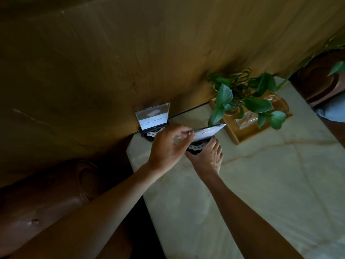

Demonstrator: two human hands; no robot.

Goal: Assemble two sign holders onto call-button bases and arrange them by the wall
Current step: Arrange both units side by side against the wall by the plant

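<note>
Now both hands [169, 146] [209, 156] on sign holder [208, 132].

2 bare forearms show, both uncovered from wrist to the bottom edge of the view; no sleeve, cuff, watch, bracelet or glove is visible on either. The left hand [168, 146] and the right hand [209, 157] are bare too, with no ring to be seen on the fingers that show. Nails look short and unpainted, though dim light blurs the detail.
</note>
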